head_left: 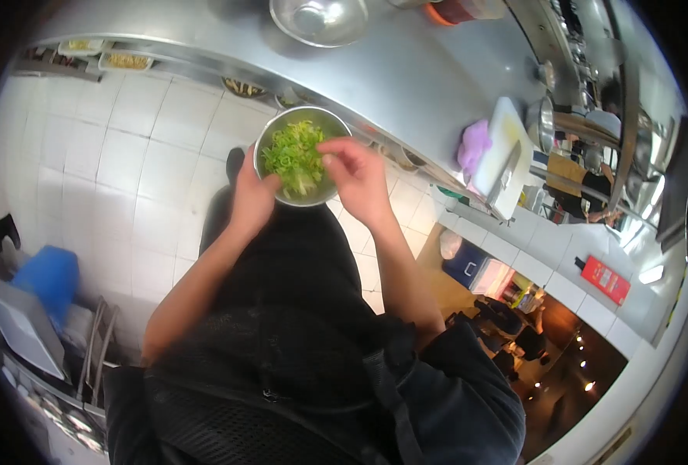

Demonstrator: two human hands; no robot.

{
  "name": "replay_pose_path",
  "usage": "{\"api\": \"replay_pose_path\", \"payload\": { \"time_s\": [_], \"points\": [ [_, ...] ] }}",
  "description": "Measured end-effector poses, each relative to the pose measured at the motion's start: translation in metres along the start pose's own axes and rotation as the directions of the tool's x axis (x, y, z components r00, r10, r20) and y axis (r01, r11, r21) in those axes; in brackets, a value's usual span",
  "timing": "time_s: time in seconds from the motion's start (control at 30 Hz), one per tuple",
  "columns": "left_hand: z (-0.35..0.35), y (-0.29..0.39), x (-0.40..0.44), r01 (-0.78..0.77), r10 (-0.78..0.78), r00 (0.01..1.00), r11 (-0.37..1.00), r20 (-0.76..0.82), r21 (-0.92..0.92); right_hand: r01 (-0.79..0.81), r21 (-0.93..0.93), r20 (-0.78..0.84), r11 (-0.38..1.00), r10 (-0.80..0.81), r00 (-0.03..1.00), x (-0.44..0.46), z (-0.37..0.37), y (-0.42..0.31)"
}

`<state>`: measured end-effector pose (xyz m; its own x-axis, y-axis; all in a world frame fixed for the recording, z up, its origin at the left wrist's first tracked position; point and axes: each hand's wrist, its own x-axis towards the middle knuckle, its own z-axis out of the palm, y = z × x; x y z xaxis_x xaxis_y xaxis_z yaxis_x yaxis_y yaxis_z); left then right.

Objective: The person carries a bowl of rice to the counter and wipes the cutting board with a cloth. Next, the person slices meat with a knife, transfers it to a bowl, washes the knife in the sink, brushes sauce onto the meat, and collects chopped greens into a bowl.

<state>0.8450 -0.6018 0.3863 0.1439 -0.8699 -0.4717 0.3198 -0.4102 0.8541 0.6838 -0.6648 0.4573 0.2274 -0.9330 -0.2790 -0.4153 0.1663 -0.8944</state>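
A round metal bowl (306,201) is held in front of my body, over the tiled floor. Chopped green onion (293,155) in light and dark green rings fills much of it. My left hand (251,190) grips the bowl's left side, its thumb over the near rim. At the right rim, my right hand (355,174) has its fingers bent inward above the greens, thumb and fingertips close together. Whether a bit of green is pinched there is too small to make out.
Beyond the bowl runs a steel counter (421,101) carrying a large metal bowl (318,22). On its right lie a white cutting board (500,139), a knife (505,172) and a purple cloth (474,146). Food containers (125,61) sit beneath. Other people are visible at right.
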Motion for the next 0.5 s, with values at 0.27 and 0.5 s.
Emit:
{"api": "replay_pose_path", "payload": {
  "time_s": [0.27,0.5],
  "points": [
    [-0.006,0.073,-0.001,-0.257,0.226,0.930,0.964,0.289,0.074,0.316,-0.546,-0.038,0.776,-0.399,0.916,-0.032,-0.014,-0.068],
    [-0.020,0.127,-0.019,-0.309,0.247,0.871,0.947,0.424,0.084,0.180,-0.753,-0.107,0.633,-0.387,0.916,-0.062,0.011,-0.115]
  ]
}}
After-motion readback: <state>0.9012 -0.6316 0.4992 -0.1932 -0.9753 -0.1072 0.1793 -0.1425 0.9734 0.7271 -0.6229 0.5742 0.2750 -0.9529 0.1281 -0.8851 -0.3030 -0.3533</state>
